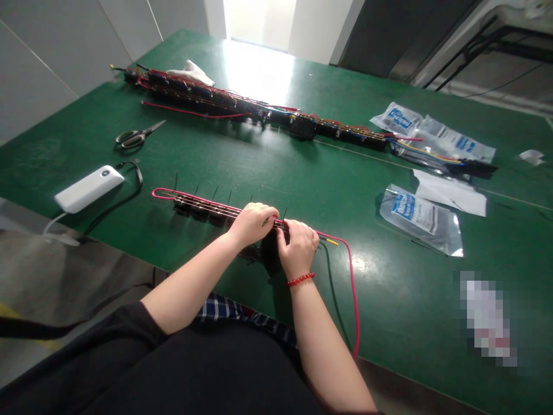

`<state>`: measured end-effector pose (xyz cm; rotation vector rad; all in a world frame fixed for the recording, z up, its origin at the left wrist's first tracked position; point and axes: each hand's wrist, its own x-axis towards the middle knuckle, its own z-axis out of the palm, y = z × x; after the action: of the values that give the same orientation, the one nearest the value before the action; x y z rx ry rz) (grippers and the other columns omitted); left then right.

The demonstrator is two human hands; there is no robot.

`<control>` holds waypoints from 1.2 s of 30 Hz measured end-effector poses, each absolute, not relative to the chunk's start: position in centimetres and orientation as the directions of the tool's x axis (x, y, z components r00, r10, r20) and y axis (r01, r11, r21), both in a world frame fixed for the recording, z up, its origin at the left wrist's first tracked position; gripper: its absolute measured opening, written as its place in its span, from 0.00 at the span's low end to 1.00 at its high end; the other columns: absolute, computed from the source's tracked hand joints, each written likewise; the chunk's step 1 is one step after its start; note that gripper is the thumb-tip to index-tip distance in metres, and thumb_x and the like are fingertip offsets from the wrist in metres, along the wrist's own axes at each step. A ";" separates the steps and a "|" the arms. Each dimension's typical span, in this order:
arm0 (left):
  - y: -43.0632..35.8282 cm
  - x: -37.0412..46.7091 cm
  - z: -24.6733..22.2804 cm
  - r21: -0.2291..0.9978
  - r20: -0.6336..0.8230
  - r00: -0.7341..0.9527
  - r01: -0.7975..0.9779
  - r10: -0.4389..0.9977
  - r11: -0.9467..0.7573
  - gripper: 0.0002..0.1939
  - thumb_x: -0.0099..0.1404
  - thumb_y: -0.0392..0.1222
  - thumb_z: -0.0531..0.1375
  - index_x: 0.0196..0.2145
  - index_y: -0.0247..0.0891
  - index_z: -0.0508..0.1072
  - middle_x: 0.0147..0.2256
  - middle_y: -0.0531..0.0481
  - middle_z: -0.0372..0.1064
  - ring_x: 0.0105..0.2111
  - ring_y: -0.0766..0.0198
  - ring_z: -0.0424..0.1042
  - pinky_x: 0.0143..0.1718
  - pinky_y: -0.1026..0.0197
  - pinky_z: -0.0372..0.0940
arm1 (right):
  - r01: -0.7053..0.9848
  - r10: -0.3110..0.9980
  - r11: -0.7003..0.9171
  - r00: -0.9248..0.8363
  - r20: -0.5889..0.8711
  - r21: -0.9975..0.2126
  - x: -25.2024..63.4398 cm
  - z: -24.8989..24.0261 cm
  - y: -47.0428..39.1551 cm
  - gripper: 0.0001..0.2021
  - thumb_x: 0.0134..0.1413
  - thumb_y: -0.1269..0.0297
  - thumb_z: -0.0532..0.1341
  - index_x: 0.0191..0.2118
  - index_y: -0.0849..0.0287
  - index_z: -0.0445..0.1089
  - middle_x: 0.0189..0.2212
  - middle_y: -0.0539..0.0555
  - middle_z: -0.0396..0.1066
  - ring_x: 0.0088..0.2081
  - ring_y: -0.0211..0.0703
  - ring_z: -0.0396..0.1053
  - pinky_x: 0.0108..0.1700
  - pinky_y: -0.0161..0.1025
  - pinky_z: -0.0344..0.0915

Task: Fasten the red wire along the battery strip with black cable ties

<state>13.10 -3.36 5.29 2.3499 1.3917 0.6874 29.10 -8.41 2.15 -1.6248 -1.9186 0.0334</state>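
A long dark strip of black parts (pixel 207 208) with thin metal rods and a red wire along it lies near the table's front edge. My left hand (pixel 256 221) is closed on its middle, thumb and fingers together at the top. Right beside it, my right hand (pixel 299 245) wraps round the strip's right portion, with a red bead bracelet at the wrist. From the right end, the red wire (pixel 352 271) curves down over the table edge, and a short yellow-tipped lead (pixel 332 242) sticks out. Thin black leads stand up along the strip's far side.
On the green table (pixel 194 155) lie scissors (pixel 137 137), a white power bank (pixel 90 189) with cables, a longer wired assembly (pixel 276 115) across the back, a white cloth (pixel 190 72), plastic bags (pixel 421 219) and white paper (pixel 451 193) at right.
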 end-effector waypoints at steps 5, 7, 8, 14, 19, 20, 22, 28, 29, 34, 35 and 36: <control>-2.6 13.8 5.8 0.492 0.192 0.407 0.747 0.893 -0.447 0.07 0.65 0.41 0.58 0.38 0.41 0.76 0.35 0.50 0.77 0.38 0.59 0.73 0.45 0.56 0.64 | 0.891 0.908 0.229 -0.050 0.416 -0.393 29.1 2.3 -8.4 0.14 0.63 0.57 0.55 0.48 0.58 0.70 0.46 0.58 0.74 0.51 0.50 0.67 0.58 0.49 0.51; -2.1 14.3 5.8 0.539 0.139 0.376 0.748 0.916 -0.388 0.07 0.63 0.43 0.60 0.38 0.42 0.76 0.32 0.52 0.76 0.36 0.60 0.73 0.43 0.58 0.65 | 0.892 0.906 0.228 -0.049 0.419 -0.389 29.1 2.2 -8.3 0.15 0.63 0.56 0.55 0.48 0.59 0.70 0.46 0.59 0.74 0.51 0.50 0.66 0.57 0.49 0.51; -1.9 14.6 5.8 0.555 0.101 0.362 0.753 0.927 -0.354 0.07 0.63 0.44 0.61 0.38 0.42 0.77 0.32 0.53 0.76 0.36 0.61 0.73 0.42 0.58 0.65 | 0.893 0.906 0.229 -0.049 0.421 -0.388 29.1 2.2 -8.3 0.15 0.63 0.56 0.55 0.48 0.59 0.70 0.45 0.59 0.74 0.51 0.50 0.66 0.57 0.49 0.51; -1.1 15.8 6.2 0.496 -0.114 0.284 0.846 0.952 -0.193 0.12 0.65 0.49 0.56 0.36 0.44 0.78 0.35 0.51 0.78 0.38 0.58 0.75 0.42 0.58 0.65 | 0.904 0.913 0.213 -0.049 0.404 -0.371 29.1 2.1 -8.3 0.15 0.64 0.56 0.53 0.48 0.59 0.70 0.45 0.58 0.74 0.50 0.49 0.66 0.57 0.47 0.50; -1.2 15.5 6.3 0.624 -0.095 0.248 0.769 0.964 -0.136 0.09 0.62 0.49 0.60 0.35 0.46 0.79 0.34 0.54 0.78 0.36 0.63 0.75 0.36 0.64 0.63 | 0.907 0.915 0.207 -0.048 0.400 -0.365 29.1 2.2 -8.4 0.16 0.64 0.56 0.53 0.48 0.59 0.70 0.46 0.59 0.74 0.50 0.49 0.66 0.58 0.47 0.50; -1.2 15.3 6.3 0.658 -0.085 0.249 0.741 0.965 -0.134 0.08 0.62 0.48 0.61 0.34 0.46 0.79 0.34 0.55 0.78 0.36 0.64 0.75 0.36 0.64 0.63 | 0.906 0.915 0.210 -0.049 0.401 -0.367 29.1 2.2 -8.4 0.16 0.64 0.56 0.53 0.48 0.59 0.70 0.45 0.59 0.74 0.50 0.49 0.66 0.58 0.47 0.50; -1.2 15.1 6.2 0.717 -0.069 0.267 0.684 0.961 -0.138 0.07 0.61 0.45 0.62 0.34 0.45 0.79 0.34 0.56 0.78 0.35 0.65 0.74 0.36 0.65 0.63 | 0.903 0.913 0.214 -0.049 0.405 -0.372 29.1 2.2 -8.4 0.16 0.64 0.56 0.53 0.48 0.59 0.70 0.45 0.58 0.74 0.51 0.49 0.66 0.58 0.47 0.49; -1.5 15.0 5.8 0.734 -0.034 0.227 0.666 0.973 -0.130 0.05 0.61 0.44 0.62 0.32 0.44 0.77 0.29 0.56 0.76 0.30 0.66 0.72 0.31 0.65 0.60 | 0.894 0.911 0.221 -0.047 0.409 -0.389 29.2 2.2 -8.4 0.16 0.64 0.56 0.54 0.49 0.58 0.70 0.46 0.58 0.74 0.50 0.49 0.66 0.57 0.47 0.50; -1.6 15.0 5.7 0.720 -0.016 0.219 0.680 0.975 -0.141 0.05 0.61 0.44 0.62 0.32 0.43 0.77 0.29 0.56 0.76 0.29 0.66 0.71 0.31 0.65 0.59 | 0.892 0.912 0.222 -0.047 0.407 -0.393 29.1 2.3 -8.4 0.16 0.64 0.56 0.54 0.49 0.58 0.70 0.46 0.58 0.74 0.50 0.49 0.66 0.57 0.47 0.50; -1.6 15.1 5.6 0.667 0.034 0.242 0.717 0.970 -0.202 0.05 0.64 0.43 0.60 0.33 0.44 0.75 0.30 0.55 0.76 0.30 0.65 0.72 0.31 0.65 0.59 | 0.889 0.913 0.224 -0.047 0.405 -0.400 29.1 2.4 -8.4 0.15 0.64 0.56 0.54 0.49 0.57 0.70 0.46 0.57 0.74 0.50 0.48 0.66 0.57 0.47 0.50; -1.6 15.1 5.7 0.656 0.038 0.246 0.726 0.969 -0.210 0.04 0.64 0.43 0.60 0.33 0.44 0.75 0.31 0.55 0.76 0.30 0.65 0.72 0.32 0.64 0.60 | 0.888 0.913 0.223 -0.047 0.404 -0.401 29.1 2.4 -8.4 0.15 0.64 0.56 0.54 0.49 0.57 0.70 0.46 0.57 0.74 0.50 0.48 0.66 0.57 0.47 0.50; -1.6 15.2 5.7 0.644 0.041 0.248 0.734 0.968 -0.215 0.04 0.64 0.42 0.59 0.34 0.44 0.75 0.31 0.55 0.76 0.31 0.64 0.73 0.33 0.64 0.60 | 0.888 0.913 0.224 -0.047 0.404 -0.403 29.1 2.4 -8.4 0.15 0.64 0.56 0.54 0.49 0.57 0.70 0.46 0.57 0.74 0.50 0.48 0.66 0.57 0.47 0.50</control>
<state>15.16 -1.59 5.71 2.0220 1.5452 0.6113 29.10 -8.42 2.39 -1.6541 -1.9214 0.0578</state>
